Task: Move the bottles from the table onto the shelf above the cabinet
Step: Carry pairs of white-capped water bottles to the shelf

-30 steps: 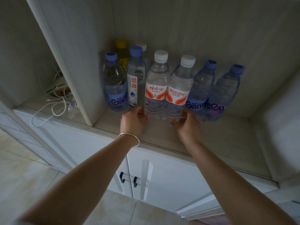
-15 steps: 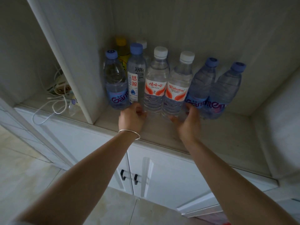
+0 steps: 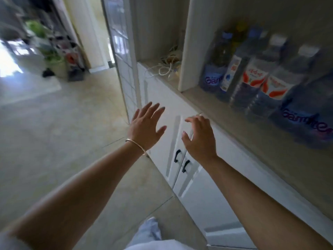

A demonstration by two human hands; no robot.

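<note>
Left hand (image 3: 145, 128) hangs in front of the cabinet doors (image 3: 182, 141), fingers straight and spread, gripping nothing, thin bracelet (image 3: 135, 144) on the wrist. Right hand (image 3: 199, 139) is just beside it, fingers loosely curled, also empty. The bottles (image 3: 252, 78) stand in a blurry row on the shelf (image 3: 225, 112), up and right of the right fingertips.

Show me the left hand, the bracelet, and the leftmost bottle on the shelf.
left hand (image 3: 144, 126), head view, on the back of the hand.
bracelet (image 3: 135, 142), head view, on the band at the wrist.
leftmost bottle (image 3: 214, 79), head view, on its blue label.
</note>
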